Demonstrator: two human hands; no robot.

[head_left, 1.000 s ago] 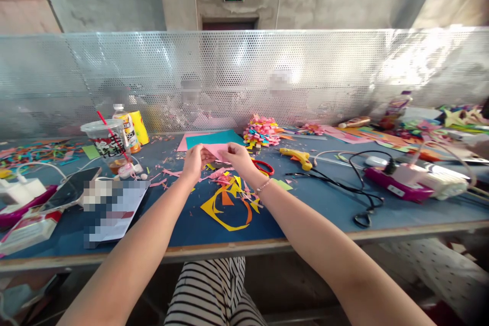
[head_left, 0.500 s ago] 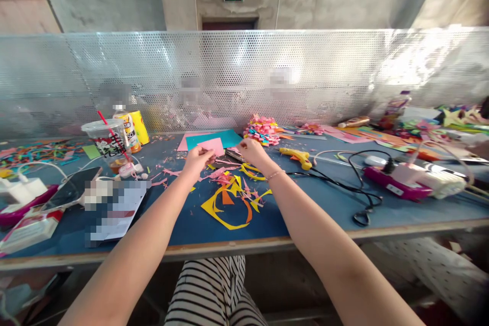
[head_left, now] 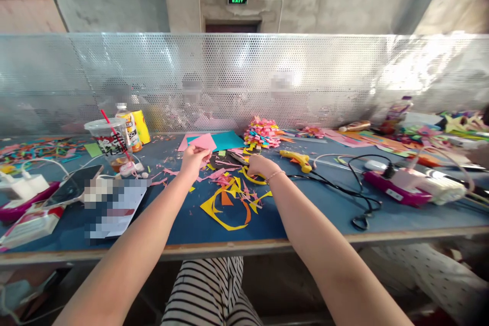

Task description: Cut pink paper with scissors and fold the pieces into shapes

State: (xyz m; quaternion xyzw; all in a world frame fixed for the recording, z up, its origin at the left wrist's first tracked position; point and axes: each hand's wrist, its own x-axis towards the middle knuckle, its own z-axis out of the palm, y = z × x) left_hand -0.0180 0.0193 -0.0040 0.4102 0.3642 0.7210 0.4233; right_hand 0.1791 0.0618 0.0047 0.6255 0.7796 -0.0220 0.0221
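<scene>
A piece of pink paper (head_left: 205, 141) is pinched in my left hand (head_left: 194, 159), over the middle of the table. To its right, my right hand (head_left: 260, 167) has its fingers closed at the near end of a pair of scissors (head_left: 237, 158); the handles are hidden by the hand. The scissors point left, over a dark flat patch on the table. Pink, yellow and orange paper scraps (head_left: 225, 198) lie below both hands. A blue-green paper sheet (head_left: 227, 139) lies behind them. Beyond my right hand stands a pink and yellow bundle of folded paper (head_left: 262, 132).
A yellow hot glue gun (head_left: 297, 160) lies right of my right hand, near black cables (head_left: 344, 187) and a purple power strip (head_left: 397, 188). On the left stand a plastic cup (head_left: 109, 137) with a straw and a bottle (head_left: 132, 130). A perforated metal screen (head_left: 324, 76) borders the back.
My right hand has come down and slightly right, from above the scissors to their near end. My left hand has shifted a little left, with the pink paper still in it.
</scene>
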